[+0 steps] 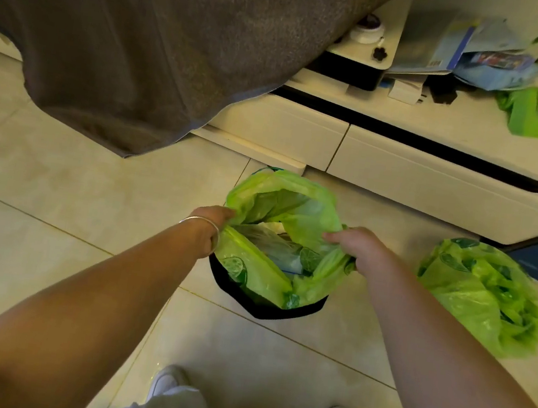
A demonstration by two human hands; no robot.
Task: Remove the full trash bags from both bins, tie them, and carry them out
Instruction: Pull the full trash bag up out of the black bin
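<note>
Head view: a round black plastic bin (264, 301) stands on the pale tiled floor (54, 194), and everything here is placed from it. Inside it sits a thin lime-green plastic trash bag printed with lime slices (281, 205), its mouth gaping upward, its long axis upright along the bin. The left hand (211, 225) is closed on the bag's rim at the bin's left side; the right hand (356, 247) pinches the rim at the bin's right side. To lift well, I judge both hands should gather more film into each fist, draw the two sides together over the centre, then pull straight up so the thin plastic does not tear or spill. Right of the bin, apart from it, a second crumpled green bag (482, 296) lies on the floor. Beyond the bin runs a low white cabinet (404, 167); a brown-grey blanket (129, 28) hangs beyond and left.
</note>
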